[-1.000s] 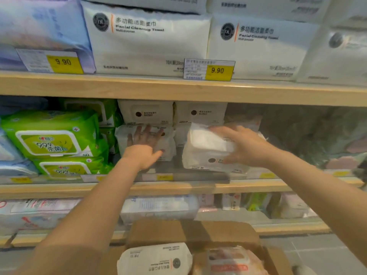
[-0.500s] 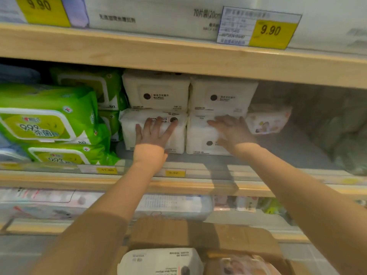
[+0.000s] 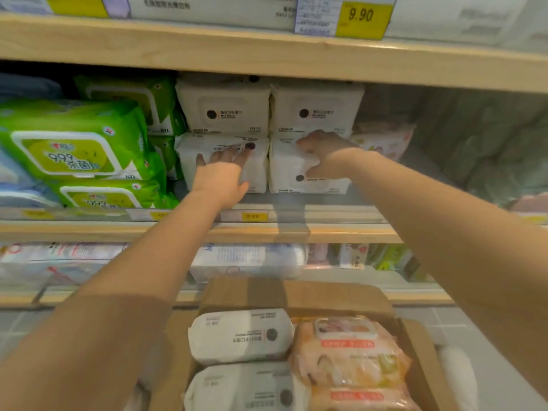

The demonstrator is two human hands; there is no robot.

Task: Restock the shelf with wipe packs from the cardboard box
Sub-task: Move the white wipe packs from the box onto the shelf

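Two rows of white wipe packs sit stacked on the middle shelf [image 3: 326, 232]. My left hand [image 3: 221, 176] presses flat, fingers straight, on the lower left white pack [image 3: 255, 173]. My right hand [image 3: 326, 155] rests spread on the lower right white pack [image 3: 284, 176], fingers near its top edge and thumb on its front. Above them stand two more white packs [image 3: 222, 108] [image 3: 314, 111]. Below, the open cardboard box [image 3: 296, 295] holds white packs [image 3: 240, 336] and orange packs [image 3: 347, 351].
Green wipe packs [image 3: 74, 149] fill the shelf left of the white ones. A pale pink pack [image 3: 382, 140] lies to the right, with shelf room beyond it. Another shelf board [image 3: 267, 54] runs close overhead, with yellow price tags [image 3: 360, 19]. More packs sit on the lower shelf [image 3: 246, 259].
My right hand brought a white pack to the shelf and pushed it back beside the left one. My left hand stayed pressed on its pack. The camera moved closer and lower.
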